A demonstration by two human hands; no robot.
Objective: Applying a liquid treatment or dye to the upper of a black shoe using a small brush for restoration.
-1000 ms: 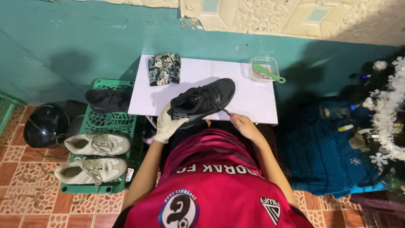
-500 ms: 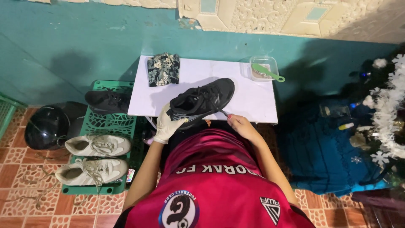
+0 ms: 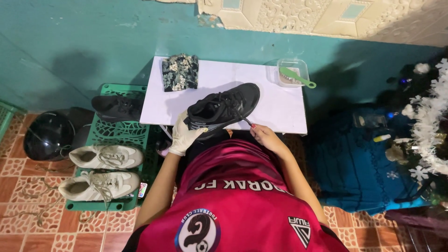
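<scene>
At table's (image 3: 280, 112) near edge: gloved left hand (image 3: 184, 136) clamped on heel of black shoe (image 3: 224, 108), bare right hand (image 3: 263, 136) pinching a thin dark tool, perhaps a brush, against its side. Little changed from half a second back; same grip, same spot, so work on that side continues. Beyond shoe: folded cloth (image 3: 180, 72), tub (image 3: 293, 72). Left of table: crate (image 3: 116, 140), white shoes (image 3: 105, 156).

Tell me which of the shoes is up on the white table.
The black sneaker held by the gloved left hand. The other black shoe and two white ones sit on green crates.
</scene>
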